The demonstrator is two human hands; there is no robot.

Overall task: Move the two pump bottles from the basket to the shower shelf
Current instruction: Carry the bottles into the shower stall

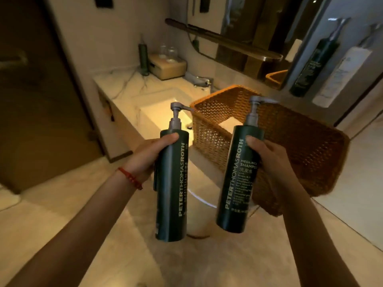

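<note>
I hold two tall dark green pump bottles upright in the air in front of me. My left hand (149, 156) grips the left pump bottle (173, 193) around its upper body. My right hand (269, 162) grips the right pump bottle (236, 183), labelled shampoo, tilted slightly right. Behind both bottles sits the orange woven basket (300, 146) on the counter edge, with a pale flat item inside. At the upper right, a dark green bottle (315, 63) and a white bottle (342, 73) stand behind glass; I cannot tell a shower shelf apart there.
A marble counter (128, 83) with a lit sink (165, 112) and faucet (199, 79) lies ahead. A green bottle (143, 56) and a beige box (167, 66) with glasses stand at the back. A dark door (37, 90) is at left. A white toilet (199, 204) sits below the bottles.
</note>
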